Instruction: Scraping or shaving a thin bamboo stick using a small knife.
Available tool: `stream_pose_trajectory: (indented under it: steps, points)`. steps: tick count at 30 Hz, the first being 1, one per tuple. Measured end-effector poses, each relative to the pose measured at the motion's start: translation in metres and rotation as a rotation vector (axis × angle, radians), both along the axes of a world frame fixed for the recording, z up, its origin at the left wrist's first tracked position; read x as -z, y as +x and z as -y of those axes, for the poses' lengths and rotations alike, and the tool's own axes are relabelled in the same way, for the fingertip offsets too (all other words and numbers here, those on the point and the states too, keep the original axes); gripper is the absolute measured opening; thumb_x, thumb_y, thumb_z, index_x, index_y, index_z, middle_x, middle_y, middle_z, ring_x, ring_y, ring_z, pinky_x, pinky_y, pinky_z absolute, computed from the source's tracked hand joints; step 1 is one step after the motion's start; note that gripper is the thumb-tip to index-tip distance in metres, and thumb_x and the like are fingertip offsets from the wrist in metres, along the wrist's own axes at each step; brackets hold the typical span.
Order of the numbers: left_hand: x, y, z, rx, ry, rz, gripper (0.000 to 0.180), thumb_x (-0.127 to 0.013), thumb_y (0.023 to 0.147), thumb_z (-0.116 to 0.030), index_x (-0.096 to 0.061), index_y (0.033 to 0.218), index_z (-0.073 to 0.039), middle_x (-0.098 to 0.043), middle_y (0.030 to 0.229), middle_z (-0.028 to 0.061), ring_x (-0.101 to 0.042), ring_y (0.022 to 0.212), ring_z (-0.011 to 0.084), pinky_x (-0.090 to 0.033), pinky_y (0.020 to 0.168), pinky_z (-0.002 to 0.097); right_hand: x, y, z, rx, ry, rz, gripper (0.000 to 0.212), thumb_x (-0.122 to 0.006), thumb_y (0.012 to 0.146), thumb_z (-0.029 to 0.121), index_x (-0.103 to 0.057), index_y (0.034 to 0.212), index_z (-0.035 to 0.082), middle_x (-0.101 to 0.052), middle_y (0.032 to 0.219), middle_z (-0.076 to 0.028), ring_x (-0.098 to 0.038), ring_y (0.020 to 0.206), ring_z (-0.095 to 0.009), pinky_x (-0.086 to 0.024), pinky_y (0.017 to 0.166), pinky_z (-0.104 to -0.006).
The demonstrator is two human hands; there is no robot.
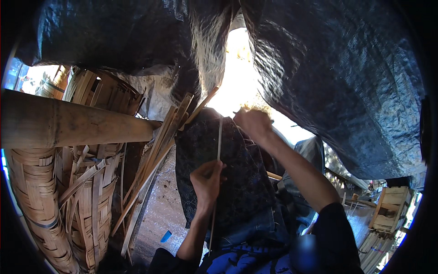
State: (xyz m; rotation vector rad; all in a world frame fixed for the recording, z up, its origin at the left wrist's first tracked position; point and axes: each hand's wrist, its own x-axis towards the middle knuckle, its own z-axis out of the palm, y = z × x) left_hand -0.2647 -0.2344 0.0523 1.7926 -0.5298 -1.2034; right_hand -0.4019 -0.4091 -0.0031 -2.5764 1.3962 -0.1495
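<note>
A black plastic tarp (pixel 337 77) fills the picture from ten o'clock round to three o'clock, split by a bright gap at twelve. At nine o'clock a thick bamboo pole (pixel 77 124) lies across, its cut end pointing toward the centre. Below it, from eight to seven o'clock, stand woven bamboo baskets (pixel 50 205), their slats partly loose. A bundle of long bamboo strips (pixel 153 160) leans between the baskets and the centre, running from seven o'clock up toward twelve. At the centre a dark patterned cloth (pixel 237 178) is draped over the person's raised knee, with blue denim under it toward six o'clock. At four o'clock a small wooden crate (pixel 392 205) sits beside stacked slats.

The right hand (pixel 253 123), just above centre toward one o'clock, is closed around something at the top end of a thin bamboo sliver (pixel 219 146); glare hides what it holds, and a narrow dark tip shows at its right. The left hand (pixel 207 180), just below centre, is clamped on the sliver with thumb and fingers pinched together. The sliver stands nearly upright over the cloth, running from the right hand down through the left hand toward six o'clock. A small blue scrap (pixel 166 236) lies on the ground at seven o'clock.
</note>
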Motion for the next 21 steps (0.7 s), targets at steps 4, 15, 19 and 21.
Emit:
stream_pose_trajectory:
  steps: [4, 15, 19, 21]
  points:
    - [-0.008, 0.001, 0.002, -0.004, -0.009, -0.054, 0.022, -0.067, 0.086, -0.012, -0.066, 0.097, 0.008, -0.070, 0.082, 0.0128, -0.063, 0.058, 0.0120, -0.047, 0.050, 0.0216, -0.003, -0.052, 0.037, 0.060, -0.174, 0.096, 0.035, -0.052, 0.096, 0.029, -0.058, 0.070, 0.006, -0.054, 0.053, -0.011, -0.058, 0.051, -0.029, -0.044, 0.048, -0.0422]
    - [-0.014, 0.010, 0.011, -0.024, 0.045, -0.094, 0.028, -0.074, 0.079, -0.012, -0.067, 0.100, 0.005, -0.068, 0.076, 0.0069, -0.060, 0.057, 0.0096, -0.045, 0.051, 0.0205, -0.045, -0.016, -0.080, -0.030, 0.387, 0.521, 0.042, -0.048, 0.097, 0.033, -0.057, 0.071, 0.001, -0.053, 0.052, -0.017, -0.057, 0.048, -0.033, -0.043, 0.046, -0.0423]
    - [-0.013, 0.007, 0.012, -0.004, 0.044, -0.067, 0.028, -0.074, 0.079, -0.011, -0.067, 0.101, 0.005, -0.068, 0.076, 0.0071, -0.060, 0.057, 0.0089, -0.045, 0.051, 0.0201, -0.043, -0.010, -0.080, -0.081, 0.419, 0.479, 0.042, -0.049, 0.096, 0.034, -0.058, 0.070, 0.003, -0.053, 0.052, -0.017, -0.058, 0.047, -0.032, -0.045, 0.047, -0.0421]
    - [-0.010, 0.003, 0.011, -0.025, 0.034, -0.054, 0.028, -0.074, 0.079, -0.011, -0.067, 0.101, 0.005, -0.068, 0.076, 0.0073, -0.060, 0.057, 0.0087, -0.045, 0.051, 0.0198, -0.044, -0.008, -0.083, -0.112, 0.366, 0.491, 0.040, -0.050, 0.096, 0.032, -0.056, 0.069, 0.003, -0.052, 0.051, -0.016, -0.056, 0.047, -0.033, -0.043, 0.047, -0.0425]
